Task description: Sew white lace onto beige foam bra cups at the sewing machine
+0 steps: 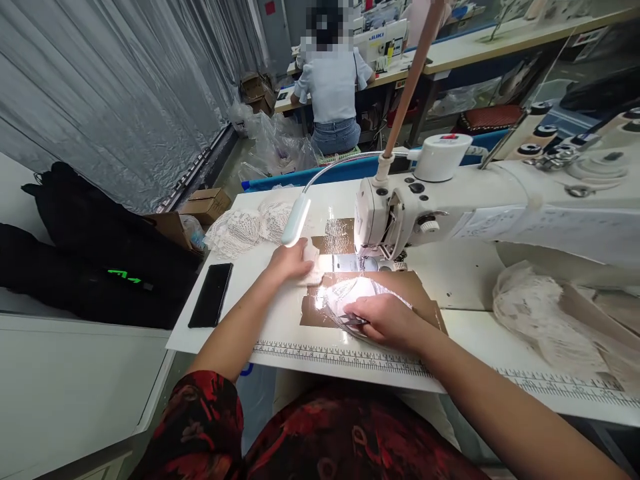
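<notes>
A white sewing machine (480,200) stands on the white table (280,333). My left hand (290,261) lies left of the needle, fingers closed on a small white piece of fabric (311,257). In front of the needle my right hand (387,320) presses flat on a white lace piece (353,293) that rests on a brown cardboard-coloured patch (415,287). Something small and dark lies under its fingertips; I cannot make it out.
A black phone (211,295) lies at the table's left edge. White lace pieces are heaped at the back left (245,227) and at the right (540,313). A gooseneck lamp (296,220) hangs over my left hand. Black bags (90,247) sit left. A person (333,87) sits ahead.
</notes>
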The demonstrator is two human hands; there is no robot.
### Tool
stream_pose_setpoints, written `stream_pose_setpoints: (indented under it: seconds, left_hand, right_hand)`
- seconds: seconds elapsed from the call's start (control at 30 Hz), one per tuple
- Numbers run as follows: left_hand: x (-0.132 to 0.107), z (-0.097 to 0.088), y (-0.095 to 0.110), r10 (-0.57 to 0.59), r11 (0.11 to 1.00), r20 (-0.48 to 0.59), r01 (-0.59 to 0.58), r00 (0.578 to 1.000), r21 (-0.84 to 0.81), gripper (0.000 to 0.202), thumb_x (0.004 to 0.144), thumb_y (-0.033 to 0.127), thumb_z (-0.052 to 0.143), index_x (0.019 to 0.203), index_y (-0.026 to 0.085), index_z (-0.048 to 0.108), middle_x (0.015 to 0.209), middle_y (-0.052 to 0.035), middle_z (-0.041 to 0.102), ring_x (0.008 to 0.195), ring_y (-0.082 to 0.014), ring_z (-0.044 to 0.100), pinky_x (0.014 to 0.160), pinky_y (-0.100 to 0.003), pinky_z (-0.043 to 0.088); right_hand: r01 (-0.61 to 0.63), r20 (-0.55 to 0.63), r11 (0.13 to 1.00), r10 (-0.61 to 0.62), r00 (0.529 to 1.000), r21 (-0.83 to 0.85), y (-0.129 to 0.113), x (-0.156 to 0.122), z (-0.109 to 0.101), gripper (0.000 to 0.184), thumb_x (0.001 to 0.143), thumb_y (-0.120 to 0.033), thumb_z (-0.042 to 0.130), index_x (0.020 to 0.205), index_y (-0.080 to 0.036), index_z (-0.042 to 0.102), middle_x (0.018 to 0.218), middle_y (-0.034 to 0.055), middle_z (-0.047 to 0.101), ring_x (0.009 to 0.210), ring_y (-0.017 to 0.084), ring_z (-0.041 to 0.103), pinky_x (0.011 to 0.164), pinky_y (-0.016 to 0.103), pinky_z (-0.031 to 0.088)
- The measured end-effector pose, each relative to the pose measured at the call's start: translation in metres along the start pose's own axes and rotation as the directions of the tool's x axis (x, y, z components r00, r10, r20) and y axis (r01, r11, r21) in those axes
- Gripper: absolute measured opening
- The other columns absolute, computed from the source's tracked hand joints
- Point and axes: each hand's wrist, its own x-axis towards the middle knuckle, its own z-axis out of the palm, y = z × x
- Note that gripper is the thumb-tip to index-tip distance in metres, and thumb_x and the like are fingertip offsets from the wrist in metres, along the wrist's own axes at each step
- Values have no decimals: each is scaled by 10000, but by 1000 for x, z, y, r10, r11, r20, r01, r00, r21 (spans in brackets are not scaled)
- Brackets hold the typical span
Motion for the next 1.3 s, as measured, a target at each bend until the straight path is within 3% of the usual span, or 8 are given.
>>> stream_pose_setpoints:
  seconds: [0.13, 0.27, 0.4, 0.5, 0.8, 0.97, 1.13, 1.3]
  left_hand:
    - [-12, -10, 10, -83, 996, 157, 86, 984, -10, 189, 701, 294, 609, 846, 211, 699, 712, -18, 692, 601, -192, 616, 538, -269, 431]
    - [-21, -19, 24, -103, 995, 115, 102, 988, 18, 235, 744, 309, 576, 907, 194, 701, 861, -62, 703, 774, -239, 630, 638, -311, 461]
    - [-26, -15, 50, 66, 982, 35, -58, 997, -182, 326, 803, 388, 563, 1035, 185, 666, 1012, -69, 677, 896, -231, 611, 749, -322, 482]
    - [-28, 1, 70, 168, 917, 135, -105, 977, -386, 340, 819, 415, 557, 1053, 189, 653, 910, -37, 670, 783, -183, 603, 672, -278, 473]
    - [-25, 35, 82, 97, 632, 353, 217, 931, -744, 171, 758, 315, 583, 822, 156, 575, 721, 19, 534, 620, -98, 481, 526, -200, 350]
    - [-11, 28, 65, 122, 676, 464, 268, 877, -686, 115, 685, 240, 603, 721, 143, 553, 649, 31, 509, 556, -82, 452, 502, -189, 333]
    - [-4, 25, 54, 160, 662, 498, 282, 852, -694, 133, 682, 231, 603, 757, 124, 580, 655, 13, 540, 547, -88, 481, 490, -187, 351]
    - [-12, 30, 53, 163, 554, 461, 306, 872, -775, 208, 708, 292, 653, 795, 120, 576, 701, 0, 542, 581, -89, 499, 494, -178, 362]
  right_hand:
    - [-22, 58, 989, 13, 998, 146, -4, -2, -4, 164, 803, -171, 477, 732, -187, 624, 698, 12, 644, 626, 130, 521, 586, 231, 312]
    - [-1, 116, 964, -30, 993, 264, -7, -3, -6, 190, 796, -118, 455, 689, -189, 596, 614, -26, 577, 560, 105, 459, 554, 215, 277]
    - [14, 96, 950, -46, 994, 313, -7, -3, -6, 189, 807, -112, 445, 718, -182, 595, 644, -23, 584, 586, 102, 468, 571, 211, 291]
    - [1, 94, 942, -34, 995, 336, -6, -3, -5, 196, 841, -159, 442, 711, -178, 587, 643, -22, 579, 583, 103, 455, 576, 211, 304]
    - [41, 90, 929, -79, 993, 369, -4, -2, -5, 256, 908, -226, 409, 729, -175, 584, 700, -2, 611, 627, 114, 488, 608, 226, 336]
    - [54, 47, 906, -81, 996, 420, -3, 0, 1, 304, 945, -279, 371, 794, -172, 613, 742, 23, 635, 672, 133, 532, 640, 240, 374]
    - [-126, -70, 923, 162, 984, 363, 6, -1, -4, 348, 934, -444, 417, 970, -204, 665, 915, 53, 704, 801, 195, 612, 709, 293, 429]
    - [-316, -253, 904, 390, 885, 289, 17, 1, -10, 427, 958, -430, 331, 1129, -213, 656, 1119, 67, 688, 978, 240, 625, 773, 336, 468]
